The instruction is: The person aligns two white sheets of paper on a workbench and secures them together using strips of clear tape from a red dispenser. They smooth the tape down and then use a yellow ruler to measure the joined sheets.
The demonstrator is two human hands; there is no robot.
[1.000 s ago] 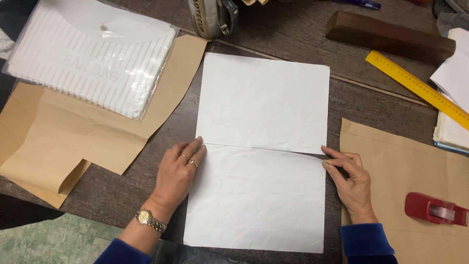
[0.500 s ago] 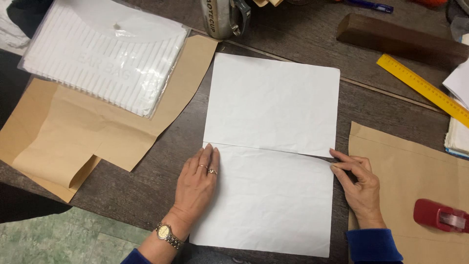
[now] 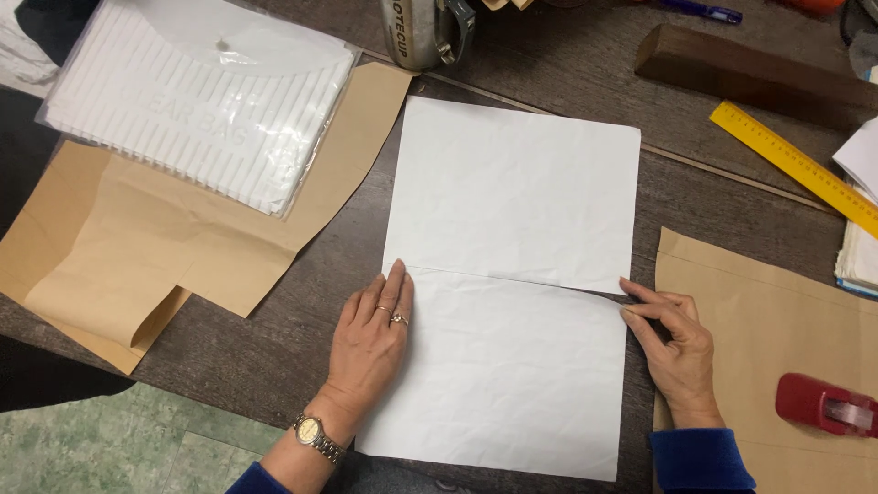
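Both hands pin a white paper sheet [image 3: 508, 284] at its crease: left hand [image 3: 370, 343] flat, fingers extended on the left edge; right hand [image 3: 672, 343] pinching the right edge. Light, limp and slightly crinkled, it seems best held by its edges. Brown paper [image 3: 183, 247] crowds its left, more brown paper [image 3: 777, 311] its right.

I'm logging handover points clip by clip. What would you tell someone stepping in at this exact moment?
Left hand: flat, fingers pressing the left end of the crease in the white paper.
Right hand: fingers pinching the right end of that crease at the sheet's edge.
The sheet lies on the dark table, between two pieces of brown paper; tape dispenser and yellow ruler lie to the right.
Done: a crease runs across the middle of the sheet.
Left: nothing taped; ruler and dispenser untouched.
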